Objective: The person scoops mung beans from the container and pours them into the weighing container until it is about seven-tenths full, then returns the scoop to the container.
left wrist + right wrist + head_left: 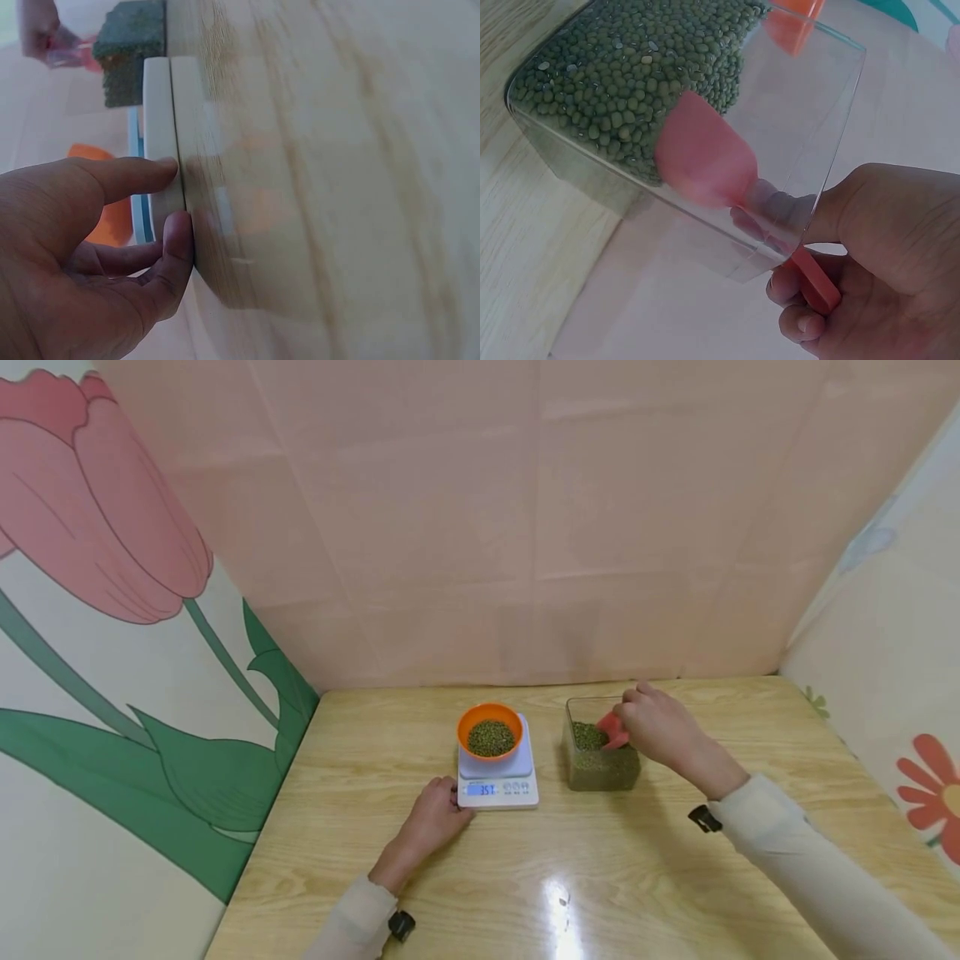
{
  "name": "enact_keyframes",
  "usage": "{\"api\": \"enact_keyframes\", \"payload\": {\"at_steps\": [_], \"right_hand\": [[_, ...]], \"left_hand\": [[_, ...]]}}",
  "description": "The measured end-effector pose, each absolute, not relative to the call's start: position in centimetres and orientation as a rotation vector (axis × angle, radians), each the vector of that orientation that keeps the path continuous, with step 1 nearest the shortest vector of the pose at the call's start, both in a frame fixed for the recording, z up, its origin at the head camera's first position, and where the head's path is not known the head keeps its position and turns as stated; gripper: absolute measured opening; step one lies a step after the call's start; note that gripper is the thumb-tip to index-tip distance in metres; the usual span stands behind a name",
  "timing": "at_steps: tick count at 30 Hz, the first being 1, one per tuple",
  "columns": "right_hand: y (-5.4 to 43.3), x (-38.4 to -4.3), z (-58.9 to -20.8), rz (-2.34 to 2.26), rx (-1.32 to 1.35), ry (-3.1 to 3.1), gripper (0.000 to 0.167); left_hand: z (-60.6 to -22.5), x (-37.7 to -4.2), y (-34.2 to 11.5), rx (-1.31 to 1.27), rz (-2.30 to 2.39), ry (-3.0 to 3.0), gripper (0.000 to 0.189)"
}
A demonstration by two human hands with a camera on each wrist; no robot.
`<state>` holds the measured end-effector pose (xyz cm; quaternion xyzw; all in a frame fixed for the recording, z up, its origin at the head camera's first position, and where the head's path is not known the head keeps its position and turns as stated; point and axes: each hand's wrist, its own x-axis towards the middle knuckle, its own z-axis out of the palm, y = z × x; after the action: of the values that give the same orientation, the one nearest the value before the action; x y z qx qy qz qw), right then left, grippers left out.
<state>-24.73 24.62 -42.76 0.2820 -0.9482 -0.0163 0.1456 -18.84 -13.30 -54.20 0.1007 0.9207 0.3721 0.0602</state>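
With its thumb at the front and curled fingers at the side, my left hand (435, 817) holds the front left corner of a white kitchen scale (498, 797), whose display is lit. An orange bowl (491, 706) of green mung beans (491, 739) sits on the scale's platform. Off to the right, my right hand (658, 724) grips the handle of a red scoop (705, 154) inside a clear square container (602, 775). The scoop's blade leans tilted against mung beans (622, 82) in that container, its front edge partly among them. The left wrist view shows fingertips (166, 174) against the scale's edge.
The wood-grain table (390, 735) carries the scale and container side by side near its back edge. Behind it hangs a pink cloth backdrop (532, 527). Flower-painted walls (135, 693) stand on both sides. Light glares on the tabletop towards the front.
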Motion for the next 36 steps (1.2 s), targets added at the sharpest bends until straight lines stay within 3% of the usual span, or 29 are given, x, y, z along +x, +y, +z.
{"api": "enact_keyframes", "payload": {"at_steps": [36], "right_hand": [[23.87, -25.36, -43.1, -0.004, 0.923, -2.76, 0.019]], "left_hand": [[-54.14, -18.89, -13.31, 0.308, 1.128, 2.784, 0.039]]}}
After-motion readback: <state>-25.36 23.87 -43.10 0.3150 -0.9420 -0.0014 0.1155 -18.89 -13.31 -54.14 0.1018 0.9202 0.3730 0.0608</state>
